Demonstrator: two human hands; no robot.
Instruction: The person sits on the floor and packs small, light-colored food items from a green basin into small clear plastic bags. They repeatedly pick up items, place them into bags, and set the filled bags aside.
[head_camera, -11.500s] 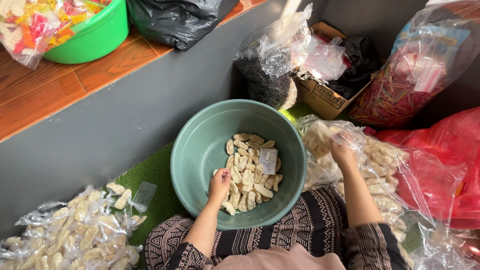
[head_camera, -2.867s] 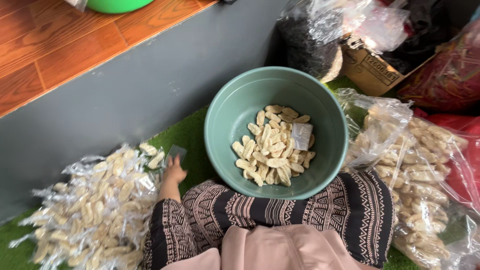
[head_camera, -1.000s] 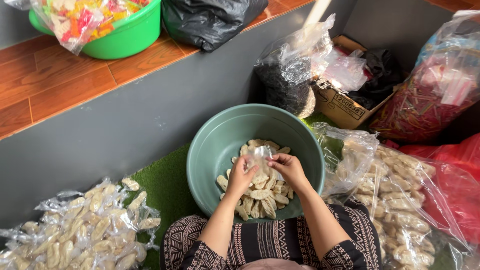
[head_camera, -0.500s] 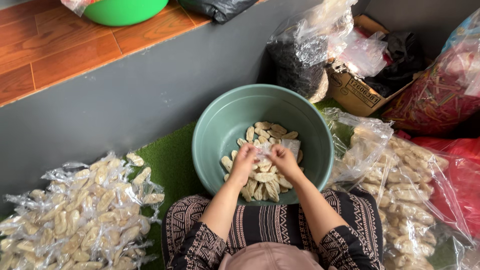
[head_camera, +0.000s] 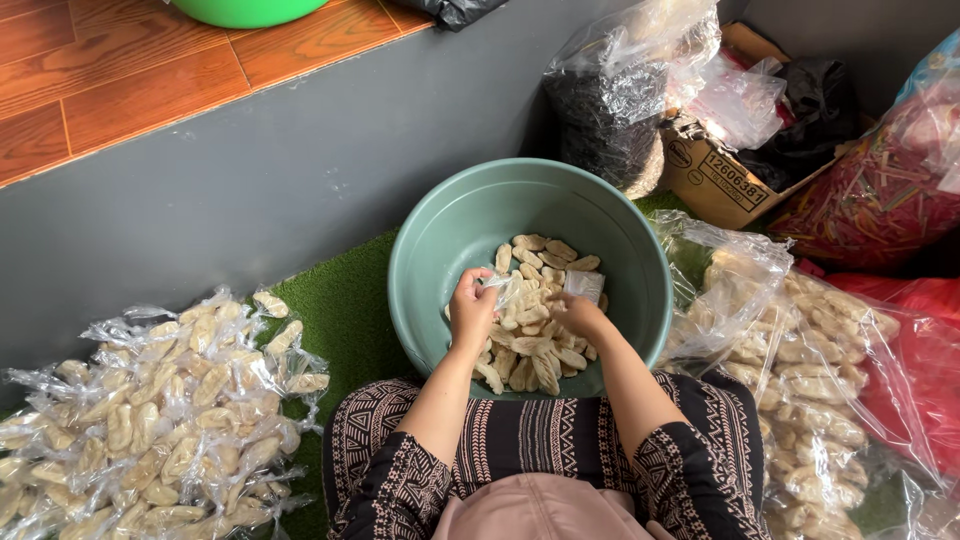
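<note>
A teal plastic basin (head_camera: 440, 240) sits on green turf in front of my knees, holding several pale oblong crackers (head_camera: 540, 262). My left hand (head_camera: 471, 310) is over the basin, pinching a small clear plastic bag (head_camera: 505, 291) that hangs open toward the crackers. My right hand (head_camera: 579, 315) rests low on the cracker pile, fingers curled among the pieces; whether it has hold of one is hidden. A second small clear bag (head_camera: 584, 284) lies on the crackers just beyond my right hand.
A heap of filled small cracker packets (head_camera: 150, 410) lies at the left. A big clear bag of loose crackers (head_camera: 800, 360) is at the right, with red bags, a cardboard box (head_camera: 715, 175) and a dark-filled bag (head_camera: 600, 120) behind. A grey step wall (head_camera: 250, 180) runs behind the basin.
My hands have parted: the left keeps the small bag and lifted slightly, the right dropped onto the crackers. The view shifted a little downward.
</note>
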